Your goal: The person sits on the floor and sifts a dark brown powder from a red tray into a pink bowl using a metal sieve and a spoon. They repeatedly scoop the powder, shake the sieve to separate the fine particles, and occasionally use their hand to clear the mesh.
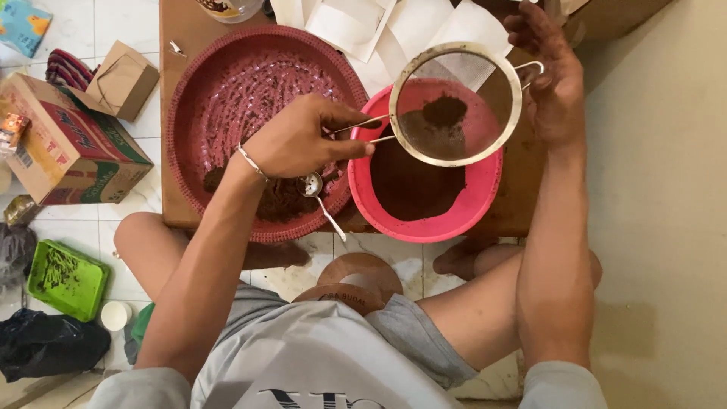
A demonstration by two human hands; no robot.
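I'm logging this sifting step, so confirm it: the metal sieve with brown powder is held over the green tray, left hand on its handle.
Not quite. In the head view the metal sieve is held over the pink bowl, not the green tray, which sits on the floor. The left hand does grip its handle, and brown powder lies inside.

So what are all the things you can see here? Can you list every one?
sieve: 1, silver metal with dark powder inside, held over the pink bowl
pink bowl: 1, pink, on the wooden board, dark powder in it
woven tray: 1, dark red, left of the bowl, some powder in it
spoon: 1, silver, lying in the tray
wooden board: 1, brown, under tray and bowl
white papers: several, top of the board
cardboard boxes: 2, brown and red-green, on the floor left
green tray: 1, floor lower left
black bag: 1, bottom left
left hand: holds the sieve handle
right hand: steadies the sieve's far rim
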